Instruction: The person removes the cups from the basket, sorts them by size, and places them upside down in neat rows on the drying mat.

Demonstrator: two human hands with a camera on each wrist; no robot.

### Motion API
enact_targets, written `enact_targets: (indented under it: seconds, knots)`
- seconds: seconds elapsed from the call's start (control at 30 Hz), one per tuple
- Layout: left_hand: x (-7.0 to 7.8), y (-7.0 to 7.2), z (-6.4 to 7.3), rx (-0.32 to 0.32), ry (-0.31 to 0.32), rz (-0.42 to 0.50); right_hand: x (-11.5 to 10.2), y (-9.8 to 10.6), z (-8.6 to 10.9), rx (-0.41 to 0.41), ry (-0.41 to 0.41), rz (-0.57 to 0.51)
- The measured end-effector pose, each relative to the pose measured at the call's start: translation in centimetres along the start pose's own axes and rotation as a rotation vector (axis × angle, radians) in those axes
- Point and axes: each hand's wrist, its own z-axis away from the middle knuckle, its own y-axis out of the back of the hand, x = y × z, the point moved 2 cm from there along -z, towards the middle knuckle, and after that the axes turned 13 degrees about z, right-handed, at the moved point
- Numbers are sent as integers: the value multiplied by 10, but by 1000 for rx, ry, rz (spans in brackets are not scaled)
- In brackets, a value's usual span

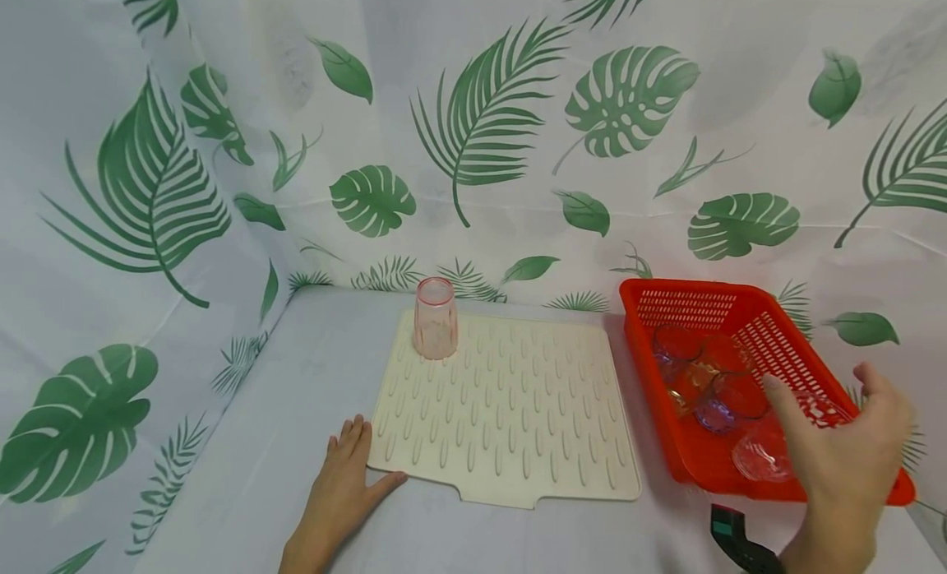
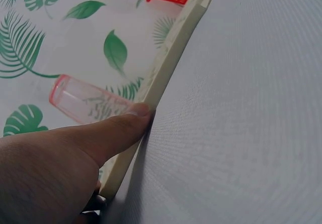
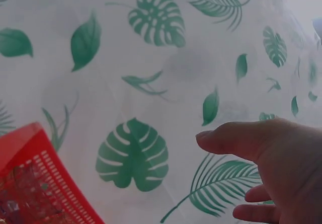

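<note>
My left hand (image 1: 339,482) rests at the front left corner of a cream ridged drying mat (image 1: 510,409), fingers straight along its side. In the left wrist view its thumb (image 2: 118,128) touches the mat's edge. A clear pink-tinted glass (image 1: 436,323) stands on the mat's back left corner. Over the front right of a red plastic basket (image 1: 669,442), my right hand (image 1: 847,442) has thumb and fingers spread apart with nothing between them. Below it, a clear glass (image 1: 762,455) lies in the basket, partly hidden by the hand. A purple-tinted glass (image 1: 721,405) is beside it.
More glasses (image 1: 676,348), some with amber and purple tints, sit further back in the basket. A white cloth with green leaves (image 1: 503,229) hangs behind and at the left. The mat lies on a pale grey table surface (image 1: 296,377), left of the basket.
</note>
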Motion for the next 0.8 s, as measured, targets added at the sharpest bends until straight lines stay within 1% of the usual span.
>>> enact_targets:
  seconds: [0.2,0.3,0.53,0.7,0.8]
  knots:
    - [2,1,0,9,-17,-7,15,1,-13,-45,-26,117]
    - [3,1,0,0,-11,-7,20,-1,-16,-67,-42,168]
    - [2,0,0,-13,9,-10,27,-4,-22,-143,-79,207]
    - [2,0,0,-22,29,-2,29,-7,-23,-188,-84,226]
    - [3,0,0,-24,28,-3,32,-9,-24,-221,-91,224]
